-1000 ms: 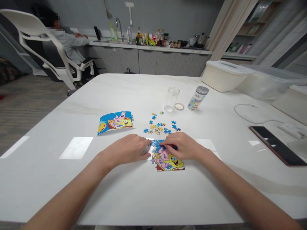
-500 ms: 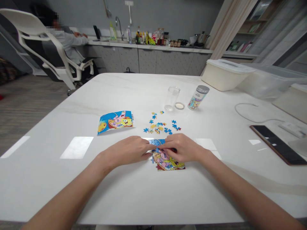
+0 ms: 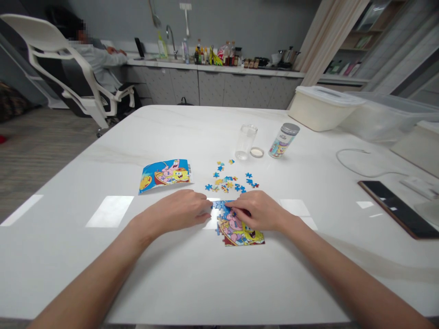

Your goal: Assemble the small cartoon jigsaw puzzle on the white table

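- Head view looks down on two bare hands at a partly built jigsaw puzzle showing a cartoon sponge and starfish, lying on a white marble-topped table.
- Step in hand, as it appears: fitting blue pieces along the far edge of the puzzle. The lower part of the picture looks joined, while the blue upper strip looks ragged.
- Left hand lies palm down and open, its loosely curved fingers touching the puzzle's left side.
- Right hand has its fingers bent down onto the blue pieces, pressing or pinching. The fingers hide whether a single piece is gripped, so I cannot tell.
- The puzzle lies between both hands, touching them, with the right hand covering its upper middle.
- Loose jigsaw pieces lie scattered just beyond the puzzle. The ragged edge seems to call for a matching blue piece from that scatter, pressed in flush.
- A printed picture sheet with the same characters lies left of the scatter, just beyond the left hand.
- Farther off stand a glass tumbler, a small round lid and a cylindrical puzzle canister.
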Action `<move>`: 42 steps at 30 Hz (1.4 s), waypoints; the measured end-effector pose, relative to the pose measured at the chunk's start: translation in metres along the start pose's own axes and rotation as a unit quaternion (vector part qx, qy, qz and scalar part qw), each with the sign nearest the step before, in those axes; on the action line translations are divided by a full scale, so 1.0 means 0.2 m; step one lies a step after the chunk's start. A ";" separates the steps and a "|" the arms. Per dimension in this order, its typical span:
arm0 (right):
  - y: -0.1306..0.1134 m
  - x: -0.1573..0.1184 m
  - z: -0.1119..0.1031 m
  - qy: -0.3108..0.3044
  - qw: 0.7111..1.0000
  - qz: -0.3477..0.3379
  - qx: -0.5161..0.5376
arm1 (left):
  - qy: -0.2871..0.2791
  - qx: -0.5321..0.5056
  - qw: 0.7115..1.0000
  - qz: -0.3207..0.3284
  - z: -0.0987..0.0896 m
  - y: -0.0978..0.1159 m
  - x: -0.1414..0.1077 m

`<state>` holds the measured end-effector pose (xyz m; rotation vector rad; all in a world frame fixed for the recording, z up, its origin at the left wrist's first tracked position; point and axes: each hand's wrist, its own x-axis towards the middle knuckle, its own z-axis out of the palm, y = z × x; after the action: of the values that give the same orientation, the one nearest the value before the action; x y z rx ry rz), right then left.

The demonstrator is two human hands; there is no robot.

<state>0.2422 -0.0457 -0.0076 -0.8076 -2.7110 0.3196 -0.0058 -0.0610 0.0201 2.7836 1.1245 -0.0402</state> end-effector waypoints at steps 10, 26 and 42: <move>0.02 0.00 0.04 0.028 0.999 0.017 0.000 | 0.096 -0.009 0.984 -0.151 0.11 -0.07 0.10; 0.02 0.01 0.03 0.024 0.999 0.031 0.014 | 0.097 -0.322 0.927 -0.169 -0.01 -0.04 0.07; 0.02 0.01 0.03 0.019 0.999 0.036 0.020 | 0.040 -0.454 0.881 -0.124 0.02 0.01 0.08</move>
<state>0.2411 -0.0423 -0.0147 -0.8933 -2.6357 0.3696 0.0075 -0.0519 0.0152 1.8121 1.1134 0.4563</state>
